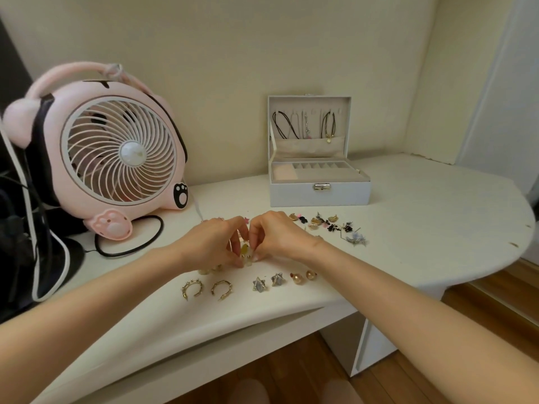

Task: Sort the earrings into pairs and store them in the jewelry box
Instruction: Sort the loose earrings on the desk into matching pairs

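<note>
Grip: left hand (210, 243) and right hand (278, 237) meet fingertip to fingertip. Both pinch the clear earring (245, 252) with curled fingers.
Held item: small transparent piece with a yellow-green spot. Cannot tell whether it is one piece or two pressed together.
Held item, position: low over the table (408, 228), centre, between the two hands, a little behind the front row.
Under left hand: gold studs (209, 270), partly covered by the fingers, lying on the table.
Front row, left: gold hoops (192, 289), two of a kind side by side, open ends toward the table edge.
Front row, middle: silver stars (267, 281), two, just beside each other.
Front row, right: gold balls (304, 277), two, close together.
Behind right hand: loose pile (326, 224) of mixed earrings in gold, black and pink. A pale blue one (356, 239) lies at its right end.
Jewelry box (291, 196): grey, open, at the back of the table, well apart from the hands. Lid stands upright and the tray compartments are visible.
Lid contents: necklaces (328, 125) hang inside the lid.
Left of scene: pink fan (116, 158) with paw-print feet. A black cable (129, 246) loops on the table in front of it.
</note>
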A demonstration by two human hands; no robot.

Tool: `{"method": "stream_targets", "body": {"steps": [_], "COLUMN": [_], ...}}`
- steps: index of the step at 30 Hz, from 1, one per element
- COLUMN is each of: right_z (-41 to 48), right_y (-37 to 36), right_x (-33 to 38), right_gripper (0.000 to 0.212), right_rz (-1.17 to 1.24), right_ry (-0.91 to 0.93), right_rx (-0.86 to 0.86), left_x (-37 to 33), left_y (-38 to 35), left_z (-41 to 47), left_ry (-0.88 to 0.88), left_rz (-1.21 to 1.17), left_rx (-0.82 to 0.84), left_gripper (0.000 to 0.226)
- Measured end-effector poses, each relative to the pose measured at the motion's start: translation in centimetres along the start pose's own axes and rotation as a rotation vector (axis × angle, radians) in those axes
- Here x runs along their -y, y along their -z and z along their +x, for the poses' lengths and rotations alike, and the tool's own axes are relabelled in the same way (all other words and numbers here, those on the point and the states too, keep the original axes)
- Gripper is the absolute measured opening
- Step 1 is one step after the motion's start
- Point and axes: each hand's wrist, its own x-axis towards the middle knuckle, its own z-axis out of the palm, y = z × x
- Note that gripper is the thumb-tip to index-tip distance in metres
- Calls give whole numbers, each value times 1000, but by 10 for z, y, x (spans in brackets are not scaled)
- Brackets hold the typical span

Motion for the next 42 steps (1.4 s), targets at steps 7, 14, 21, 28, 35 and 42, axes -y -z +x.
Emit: {"method": "stream_targets", "body": {"steps": [7, 14, 21, 28, 35, 42], "right_z": [2, -2, -6, -9, -3, 4], "right_y": [2, 33, 50, 60, 54, 46], "right_x": [-3, -22, -46, -63, -79, -75], "right_gripper": [22, 18, 15, 14, 8, 15], "right_rz": [-5, 12, 9, -10, -36, -212], "right_ry": [-9, -63, -113, -171, -244, -283], "right_rx": [-21, -99, -136, -166, -190, -238], "left_x": [2, 2, -10, -28, -37, -43], "left_y": [0, 3, -4, -5, -15, -24], "left_z": [0, 5, 18, 28, 41, 55], "left_ry": [-3, -34, -67, -112, -169, -165], "left_rz": [-19, -96, -106, -46, -71, -20], "left_rx": [-12, -112, -165, -152, -105, -87], "left_gripper": [39, 23, 10, 10, 18, 14]}}
